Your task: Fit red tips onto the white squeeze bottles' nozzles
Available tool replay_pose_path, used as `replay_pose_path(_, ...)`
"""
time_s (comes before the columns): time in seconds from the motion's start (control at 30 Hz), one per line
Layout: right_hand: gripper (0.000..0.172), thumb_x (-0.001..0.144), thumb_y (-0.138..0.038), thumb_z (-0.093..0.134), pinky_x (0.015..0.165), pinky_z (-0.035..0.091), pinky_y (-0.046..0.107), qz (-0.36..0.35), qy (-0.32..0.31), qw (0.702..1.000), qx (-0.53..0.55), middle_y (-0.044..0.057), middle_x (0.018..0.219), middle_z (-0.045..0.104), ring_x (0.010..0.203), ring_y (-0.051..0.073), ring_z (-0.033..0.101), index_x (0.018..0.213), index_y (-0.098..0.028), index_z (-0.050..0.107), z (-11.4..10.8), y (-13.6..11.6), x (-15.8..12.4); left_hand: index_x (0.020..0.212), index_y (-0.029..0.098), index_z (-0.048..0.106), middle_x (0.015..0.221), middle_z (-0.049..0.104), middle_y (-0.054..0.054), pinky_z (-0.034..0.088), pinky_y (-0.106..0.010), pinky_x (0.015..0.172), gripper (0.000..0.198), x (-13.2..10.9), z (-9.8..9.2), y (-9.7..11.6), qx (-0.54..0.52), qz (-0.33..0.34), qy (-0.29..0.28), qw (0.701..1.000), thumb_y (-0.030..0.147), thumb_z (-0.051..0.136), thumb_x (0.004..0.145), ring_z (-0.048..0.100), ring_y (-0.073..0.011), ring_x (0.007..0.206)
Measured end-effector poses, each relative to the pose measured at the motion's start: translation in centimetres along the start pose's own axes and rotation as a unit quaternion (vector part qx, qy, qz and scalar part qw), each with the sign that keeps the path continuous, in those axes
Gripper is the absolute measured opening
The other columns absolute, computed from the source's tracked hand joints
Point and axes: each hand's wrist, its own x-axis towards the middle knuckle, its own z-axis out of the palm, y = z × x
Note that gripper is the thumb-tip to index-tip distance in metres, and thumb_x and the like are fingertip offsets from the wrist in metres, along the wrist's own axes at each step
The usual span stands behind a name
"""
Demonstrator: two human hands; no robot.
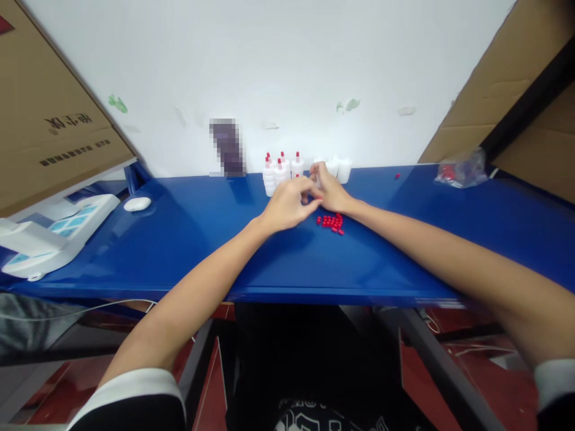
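Landmark for all positions: the pile of red caps (331, 222) on the blue table (179, 257).

Left hand (287, 206): just behind and to the left of the pile, palm down, fingers curled inward and pinched toward my right hand. I cannot tell what they have hold of, if anything; the fingertips hide it.

Right hand (330, 191): directly behind the pile, almost touching it at the wrist side. Fingers bent and closed in against those of my left hand, so the two hands meet. Something pale shows at the fingertips, too small to identify. Grip not determinable.

Capped bottles (281, 170): white with red tops, a small upright cluster behind the pile and left of it, just beyond my left hand.

Open bottles (339, 169): white, no tops, upright, behind the pile and just beyond my right hand.

Stray cap (398, 176): single red one, behind and right of the pile, well apart from it.

Plastic bag (460, 169): clear, crumpled, far right of the pile, with red pieces inside.

White machine (49, 233): far left of the pile, at the table's edge.
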Motion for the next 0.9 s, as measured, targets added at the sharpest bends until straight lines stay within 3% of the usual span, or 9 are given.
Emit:
replay_pose_path(0.17,0.022,0.085,-0.027,0.055,0.071,0.042,0.035,0.009,0.074,0.997,-0.014,-0.003,0.071,0.054,0.063,0.019,0.051,0.104,-0.026,0.044,-0.1,-1.3,-0.4,0.106,0.018,0.075,0.095,0.078,-0.004,0.053,-0.026,0.074,0.017,0.4,0.2,-1.8,-0.026,-0.082,0.113,0.990,0.023,0.067,0.091,0.066,-0.0123,0.070)
replay_pose_path(0.27,0.008,0.090,-0.030,0.047,0.066,0.043,0.034,0.034,0.073,0.996,0.029,-0.003,0.066,0.056,0.057,0.018,0.052,0.098,-0.027,0.048,-0.2,-1.8,-0.9,0.108,0.018,0.074,0.102,0.079,-0.006,0.055,-0.025,0.073,0.018,0.5,0.4,-2.4,-0.061,-0.129,0.146,0.979,0.026,0.065,0.095,0.070,-0.0126,0.072)
replay_pose_path(0.43,0.011,0.090,-0.034,0.044,0.057,0.043,0.033,0.027,0.058,0.992,0.111,-0.003,0.063,0.058,0.050,0.018,0.052,0.098,-0.027,0.049,-0.6,-2.7,-1.4,0.095,0.017,0.070,0.088,0.077,-0.004,0.055,-0.023,0.062,0.012,0.8,0.8,-2.8,-0.192,-0.196,0.136,0.952,0.026,0.075,0.089,0.069,-0.0104,0.062)
replay_pose_path(0.63,0.020,0.089,-0.039,0.049,0.065,0.048,0.035,0.012,0.065,0.991,0.117,-0.001,0.063,0.056,0.058,0.019,0.056,0.105,-0.027,0.051,-1.6,-5.0,-0.9,0.082,0.016,0.067,0.069,0.068,0.001,0.044,-0.020,0.050,0.020,1.3,0.7,-2.2,-0.261,-0.229,0.156,0.925,0.031,0.079,0.088,0.054,-0.0051,0.051)
replay_pose_path(0.73,0.027,0.091,-0.045,0.050,0.062,0.047,0.035,0.008,0.057,0.989,0.139,-0.001,0.062,0.054,0.056,0.018,0.054,0.111,-0.027,0.053,-1.8,-6.2,-1.1,0.079,0.016,0.065,0.059,0.061,0.003,0.042,-0.020,0.048,0.028,1.3,0.6,-1.6,-0.302,-0.235,0.137,0.914,0.038,0.081,0.088,0.052,-0.0056,0.049)
replay_pose_path(0.9,0.034,0.092,-0.052,0.049,0.064,0.048,0.036,0.024,0.054,0.987,0.152,0.000,0.067,0.053,0.063,0.020,0.058,0.116,-0.029,0.053,-1.5,-7.0,-2.2,0.075,0.016,0.060,0.072,0.072,-0.003,0.045,-0.020,0.051,0.045,1.0,0.7,-0.2,-0.362,-0.211,0.083,0.904,0.054,0.082,0.084,0.059,-0.0064,0.056)
